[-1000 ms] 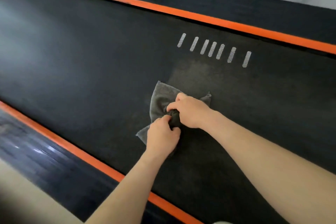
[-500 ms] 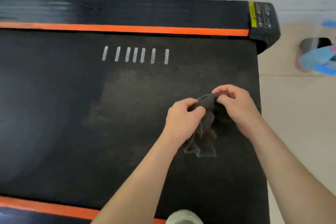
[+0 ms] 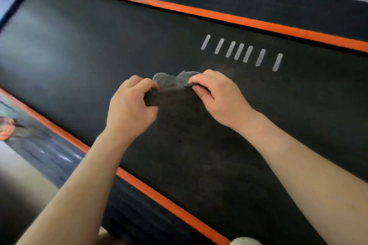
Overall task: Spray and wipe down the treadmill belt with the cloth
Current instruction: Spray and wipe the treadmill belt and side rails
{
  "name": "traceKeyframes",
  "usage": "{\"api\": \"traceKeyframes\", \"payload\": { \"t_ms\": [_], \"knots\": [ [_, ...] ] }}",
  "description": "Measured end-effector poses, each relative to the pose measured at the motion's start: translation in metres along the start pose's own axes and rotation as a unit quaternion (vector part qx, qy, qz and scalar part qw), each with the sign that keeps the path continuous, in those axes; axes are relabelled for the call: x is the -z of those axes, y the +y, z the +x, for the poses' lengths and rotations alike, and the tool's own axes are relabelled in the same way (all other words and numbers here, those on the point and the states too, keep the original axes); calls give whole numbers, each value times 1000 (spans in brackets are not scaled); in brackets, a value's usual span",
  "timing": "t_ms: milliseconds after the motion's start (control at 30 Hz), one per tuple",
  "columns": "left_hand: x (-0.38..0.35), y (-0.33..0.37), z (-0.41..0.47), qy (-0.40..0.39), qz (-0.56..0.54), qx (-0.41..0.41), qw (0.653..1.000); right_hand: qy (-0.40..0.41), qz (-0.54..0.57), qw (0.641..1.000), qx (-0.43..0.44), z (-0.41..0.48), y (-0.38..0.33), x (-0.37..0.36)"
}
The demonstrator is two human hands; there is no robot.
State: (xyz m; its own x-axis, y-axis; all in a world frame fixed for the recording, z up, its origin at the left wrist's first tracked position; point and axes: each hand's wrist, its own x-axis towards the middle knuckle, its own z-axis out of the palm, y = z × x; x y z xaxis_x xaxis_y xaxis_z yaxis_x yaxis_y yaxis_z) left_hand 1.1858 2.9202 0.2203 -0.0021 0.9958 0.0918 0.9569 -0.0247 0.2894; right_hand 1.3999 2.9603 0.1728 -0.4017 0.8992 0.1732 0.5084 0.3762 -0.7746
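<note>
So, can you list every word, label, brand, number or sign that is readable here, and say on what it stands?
None: no word, brand or number can be read in this view.
The only mark is a row of seven white bars printed on the treadmill belt; they carry no letters.
The cloth shows no tag.

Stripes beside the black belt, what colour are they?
Orange stripes, one along each side of the belt; head view shows them.

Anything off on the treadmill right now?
Nothing spilled or damaged. The belt shows a dull hazy patch below the white marks. The cloth is bunched between left hand and right hand, not spread flat.
</note>
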Motion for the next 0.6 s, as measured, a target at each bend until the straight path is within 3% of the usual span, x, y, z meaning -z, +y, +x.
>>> {"api": "traceKeyframes", "payload": {
  "t_ms": [100, 133, 167, 234, 300, 367, 467, 567, 601],
  "knots": [
    [-28, -32, -42, -236, 14, 83, 968, -248, -125, 959, -50, 9, 0, -32],
    [-38, -39, -51, -307, 1, 109, 946, -270, -158, 948, -52, 12, 1, -42],
    [-48, -48, -63, -320, -29, 131, 938, -259, -172, 949, -46, 14, 1, -56],
    [-65, -49, -72, -218, -75, 169, 958, -219, -181, 958, -39, 11, 5, -73],
    [-82, -46, -73, -135, -62, 234, 961, -265, -221, 938, -5, 4, 10, -96],
    [-97, -38, -77, -105, -17, 256, 961, -300, -257, 918, 25, -7, 15, -117],
    [-111, 0, -90, -102, -66, 209, 970, -247, -198, 947, 54, -32, 30, -110],
    [-117, 49, -110, -186, -156, 132, 961, -114, -101, 988, 30, -63, 45, -79],
    [-117, 55, -113, -179, -169, 125, 961, -75, -72, 995, 7, -66, 44, -72]
  ]
}}
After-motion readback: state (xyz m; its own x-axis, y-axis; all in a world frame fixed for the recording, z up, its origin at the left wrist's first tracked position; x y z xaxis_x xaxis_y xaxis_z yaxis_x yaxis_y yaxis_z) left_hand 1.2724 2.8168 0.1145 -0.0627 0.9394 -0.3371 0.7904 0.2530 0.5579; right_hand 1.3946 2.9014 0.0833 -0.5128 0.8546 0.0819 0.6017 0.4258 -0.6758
